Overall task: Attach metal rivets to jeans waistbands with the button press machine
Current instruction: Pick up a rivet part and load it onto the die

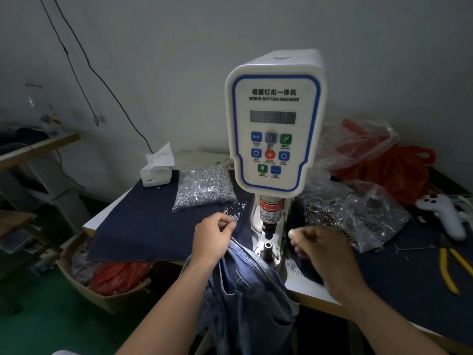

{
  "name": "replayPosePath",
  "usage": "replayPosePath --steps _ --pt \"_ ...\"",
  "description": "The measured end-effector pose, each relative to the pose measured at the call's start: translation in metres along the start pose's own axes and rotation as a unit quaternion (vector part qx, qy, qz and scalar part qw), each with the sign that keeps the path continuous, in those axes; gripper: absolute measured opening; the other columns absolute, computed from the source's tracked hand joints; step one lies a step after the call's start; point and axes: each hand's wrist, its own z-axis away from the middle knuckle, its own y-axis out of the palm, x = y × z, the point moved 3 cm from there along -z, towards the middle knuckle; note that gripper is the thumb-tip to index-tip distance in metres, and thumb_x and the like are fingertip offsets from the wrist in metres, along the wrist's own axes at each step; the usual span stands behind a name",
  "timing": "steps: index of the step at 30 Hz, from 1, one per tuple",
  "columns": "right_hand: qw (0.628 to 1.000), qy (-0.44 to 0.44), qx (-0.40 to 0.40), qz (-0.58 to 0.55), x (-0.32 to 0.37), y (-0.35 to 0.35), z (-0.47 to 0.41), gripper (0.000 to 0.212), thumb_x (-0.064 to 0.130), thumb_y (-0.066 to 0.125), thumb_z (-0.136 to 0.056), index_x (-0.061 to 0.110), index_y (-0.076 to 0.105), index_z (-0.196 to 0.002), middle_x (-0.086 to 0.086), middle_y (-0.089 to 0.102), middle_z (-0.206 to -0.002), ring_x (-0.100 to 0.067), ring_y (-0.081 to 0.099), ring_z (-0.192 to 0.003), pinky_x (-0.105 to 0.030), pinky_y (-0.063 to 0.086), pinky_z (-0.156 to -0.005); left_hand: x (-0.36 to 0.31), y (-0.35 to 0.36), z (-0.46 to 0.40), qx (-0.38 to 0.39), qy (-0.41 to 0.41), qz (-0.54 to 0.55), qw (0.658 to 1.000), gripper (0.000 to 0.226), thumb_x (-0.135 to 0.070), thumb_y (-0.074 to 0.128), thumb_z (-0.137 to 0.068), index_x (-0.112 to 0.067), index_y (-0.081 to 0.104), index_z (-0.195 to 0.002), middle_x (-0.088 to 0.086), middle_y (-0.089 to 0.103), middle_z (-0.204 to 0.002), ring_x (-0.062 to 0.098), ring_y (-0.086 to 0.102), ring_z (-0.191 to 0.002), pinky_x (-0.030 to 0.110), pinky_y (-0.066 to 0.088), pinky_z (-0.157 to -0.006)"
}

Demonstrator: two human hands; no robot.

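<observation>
Left hand (213,233): fingers pinched at loose silver rivets (234,213), left of white servo button machine (275,124). Right hand (316,248): blurred, curled; contents undeterminable. Blue denim jeans (243,290) draped near lower die (268,249). Risk: fingers near punch; rivet dropped. Count: one machine, one jeans, two rivet bags.

The right hand (323,248) is motion-blurred, so whether its curled fingers hold anything cannot be told. The left hand (213,237) hides what its fingertips pinch beside the loose rivets (234,213), which are too small to make out singly. The jeans (245,298) run off the near edge. The machine's display (272,117) digits are unreadable. The pliers (451,267) are cut off at the right edge.
</observation>
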Motion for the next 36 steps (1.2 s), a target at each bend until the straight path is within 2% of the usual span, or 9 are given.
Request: replayPosePath --steps 2,6,13,20,24,26,30,33,36 --pt "0.978 0.129 0.061 -0.154 -0.001 0.016 0.010 0.018 0.013 0.076 -0.088 0.011 0.078 -0.070 -0.010 0.070 -0.067 -0.010 0.062 -0.056 -0.025 0.055 -0.059 0.000 -0.002 0.001 0.004 0.000 0.017 1.000 0.010 -0.025 0.077 -0.092 -0.033 0.074 -0.088 -0.019 0.072 -0.085 -0.005 0.065 -0.087 0.021 0.051 -0.080" --pt "0.871 0.318 0.099 -0.361 0.006 0.032 0.018 0.012 -0.002 0.076 -0.084 -0.001 0.075 -0.072 -0.012 0.070 -0.069 -0.010 0.063 -0.050 -0.018 0.053 -0.045 -0.001 -0.010 0.005 0.029 0.010 0.040 0.999 0.018 -0.023 0.079 -0.091 -0.038 0.075 -0.082 -0.022 0.075 -0.085 -0.004 0.068 -0.088 0.021 0.053 -0.082" --pt "0.826 0.351 0.114 -0.426 0.016 0.039 0.018 0.012 -0.004 0.069 -0.088 -0.009 0.069 -0.077 -0.017 0.069 -0.068 -0.016 0.067 -0.048 -0.022 0.055 -0.042 -0.005 -0.008 0.037 0.072 0.005 0.104 0.992 0.018 -0.014 0.071 -0.096 -0.027 0.075 -0.084 -0.012 0.078 -0.083 0.004 0.072 -0.084 0.023 0.057 -0.082" --pt "0.836 0.344 0.141 -0.403 0.016 0.042 0.016 0.037 0.000 0.063 -0.090 -0.004 0.072 -0.054 -0.013 0.066 -0.061 -0.014 0.062 -0.044 -0.020 0.052 -0.041 -0.028 -0.012 0.052 0.089 0.040 0.141 0.985 0.012 -0.021 0.072 -0.097 -0.025 0.075 -0.086 -0.013 0.076 -0.087 -0.001 0.068 -0.085 0.011 0.049 -0.077" --pt "0.823 0.363 0.148 -0.411 0.013 0.041 0.016 0.019 0.004 0.062 -0.089 -0.002 0.070 -0.073 -0.010 0.062 -0.064 -0.011 0.053 -0.046 -0.019 0.045 -0.040 -0.033 -0.013 0.056 0.104 0.030 0.185 0.977 0.010 -0.024 0.072 -0.098 -0.025 0.076 -0.088 -0.014 0.077 -0.091 -0.001 0.069 -0.091 0.009 0.049 -0.082" --pt "0.839 0.345 0.148 -0.394 0.011 0.036 0.012 0.011 0.006 0.065 -0.084 0.000 0.073 -0.080 -0.006 0.059 -0.062 -0.008 0.046 -0.045 -0.017 0.039 -0.038 -0.036 -0.010 0.058 0.118 0.022 0.197 0.973 0.010 -0.026 0.072 -0.098 -0.024 0.077 -0.089 -0.010 0.079 -0.092 0.003 0.070 -0.091 0.012 0.052 -0.082" --pt "0.974 0.184 0.034 -0.125 -0.001 0.001 -0.010 0.017 0.011 0.062 -0.091 0.010 0.078 -0.085 0.002 0.057 -0.057 -0.009 0.040 -0.046 -0.023 0.035 -0.045 -0.043 -0.003 0.061 0.150 0.017 0.230 0.961 0.011 -0.024 0.071 -0.098 -0.022 0.079 -0.090 -0.001 0.079 -0.087 0.004 0.068 -0.077 0.011 0.051 -0.071" --pt "0.997 0.072 -0.041 -0.007 -0.016 -0.019 -0.018 0.028 0.017 0.051 -0.099 0.020 0.077 -0.089 0.002 0.058 -0.057 -0.013 0.044 -0.048 -0.035 0.037 -0.055 -0.045 0.002 0.060 0.154 0.020 0.217 0.964 0.011 -0.027 0.072 -0.098 -0.024 0.079 -0.089 -0.014 0.077 -0.080 -0.003 0.067 -0.077 0.013 0.049 -0.074" --pt "0.997 0.054 -0.043 -0.046 -0.034 -0.025 -0.018 0.027 0.017 0.052 -0.102 0.018 0.077 -0.093 0.002 0.055 -0.056 -0.011 0.041 -0.045 -0.032 0.034 -0.051 -0.047 0.006 0.061 0.166 0.025 0.214 0.962 0.011 -0.027 0.073 -0.097 -0.022 0.078 -0.088 -0.015 0.075 -0.080 -0.002 0.066 -0.079 0.019 0.049 -0.080"
